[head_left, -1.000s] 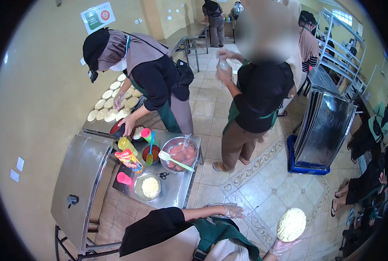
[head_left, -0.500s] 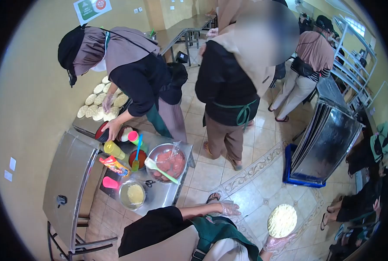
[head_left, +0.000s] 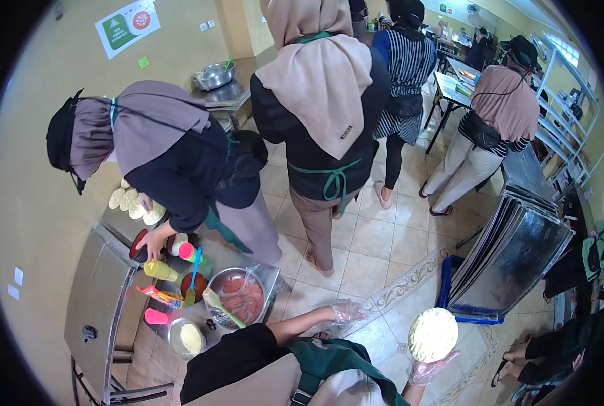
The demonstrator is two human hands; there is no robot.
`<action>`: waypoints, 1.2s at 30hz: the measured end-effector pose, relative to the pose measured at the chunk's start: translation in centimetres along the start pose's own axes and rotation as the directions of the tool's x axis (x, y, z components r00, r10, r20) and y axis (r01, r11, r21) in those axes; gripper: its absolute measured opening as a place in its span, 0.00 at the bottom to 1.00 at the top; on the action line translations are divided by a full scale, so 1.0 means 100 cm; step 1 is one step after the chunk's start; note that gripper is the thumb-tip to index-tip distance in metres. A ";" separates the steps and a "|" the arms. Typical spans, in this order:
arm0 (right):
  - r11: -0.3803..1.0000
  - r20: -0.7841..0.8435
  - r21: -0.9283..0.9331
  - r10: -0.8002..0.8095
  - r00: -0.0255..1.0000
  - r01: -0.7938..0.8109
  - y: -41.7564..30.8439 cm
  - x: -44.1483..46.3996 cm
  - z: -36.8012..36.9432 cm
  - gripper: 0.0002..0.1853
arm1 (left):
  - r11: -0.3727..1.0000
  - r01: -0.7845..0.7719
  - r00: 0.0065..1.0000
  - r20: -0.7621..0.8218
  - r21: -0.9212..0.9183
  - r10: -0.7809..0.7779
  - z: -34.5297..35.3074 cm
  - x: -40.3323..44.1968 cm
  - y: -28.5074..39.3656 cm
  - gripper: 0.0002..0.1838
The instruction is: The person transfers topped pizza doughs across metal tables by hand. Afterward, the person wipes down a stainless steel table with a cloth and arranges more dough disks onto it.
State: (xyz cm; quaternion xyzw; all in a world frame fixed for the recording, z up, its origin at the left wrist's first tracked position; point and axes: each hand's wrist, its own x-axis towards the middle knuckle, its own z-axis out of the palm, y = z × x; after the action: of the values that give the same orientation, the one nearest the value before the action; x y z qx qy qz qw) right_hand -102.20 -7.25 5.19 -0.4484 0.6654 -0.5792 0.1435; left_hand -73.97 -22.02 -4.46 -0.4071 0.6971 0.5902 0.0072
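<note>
My right hand (head_left: 432,369), in a clear plastic glove, supports a small round pizza (head_left: 434,335) from below and along its near edge. The pizza's top is covered in pale shreds that look like grated cheese. My left hand (head_left: 348,312), also gloved, is held out over the floor with its fingers stretched and nothing in it. To its left on the steel table are a bowl of pale gratings (head_left: 192,340), a large bowl of pinkish slices (head_left: 241,295) and a bowl of red sauce (head_left: 192,287).
A co-worker (head_left: 173,162) bends over several round dough bases (head_left: 127,201) at the wall. Another person (head_left: 322,135) stands ahead with their back to me. Stacked metal trays (head_left: 508,254) stand in a blue crate (head_left: 451,287) on the right. More people are farther back.
My view has turned and shifted, so the table sits farther left. The person ahead has turned their back and moved away. My right hand still carries the pizza.
</note>
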 end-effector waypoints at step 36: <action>0.019 0.891 -0.438 -0.125 -0.437 -0.899 -0.224 0.342 0.619 0.46 | 0.947 0.287 0.776 -0.544 -0.147 -0.320 -0.379 0.059 -0.108 0.25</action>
State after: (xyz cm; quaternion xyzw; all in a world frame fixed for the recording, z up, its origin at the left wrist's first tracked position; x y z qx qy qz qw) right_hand -67.62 -71.47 18.78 -0.0784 0.1553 -0.1049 0.9792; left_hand -53.83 -56.42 -4.70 -0.6691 0.5768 0.4546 -0.1140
